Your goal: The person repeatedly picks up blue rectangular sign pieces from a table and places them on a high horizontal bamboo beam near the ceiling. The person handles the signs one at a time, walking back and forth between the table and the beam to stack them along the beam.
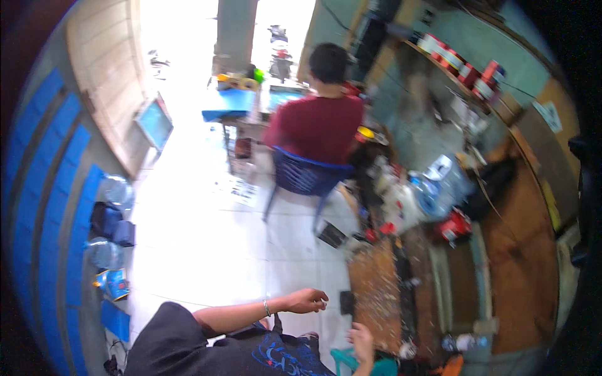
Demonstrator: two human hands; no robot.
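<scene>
My left hand [307, 301], with a bracelet at its wrist, is held out over the white tiled floor in front of my body. Its fingers curl loosely and stand a little apart, with nothing visible in them. Lower and to the right, my right hand [362, 343] hangs beside the near end of a wooden board [373, 288] strewn with small scraps. Its fingers look loosely apart and hold nothing that I can see, though it is slightly blurred. A teal plastic stool [384, 366] shows under my right forearm.
Ahead, a person in a dark red shirt [323, 125] sits on a blue plastic chair [307, 172], facing a table with a blue cover [229, 103]. Plastic bottles [439, 188] and clutter crowd the right side. Large clear bottles [105, 254] stand along the left wall.
</scene>
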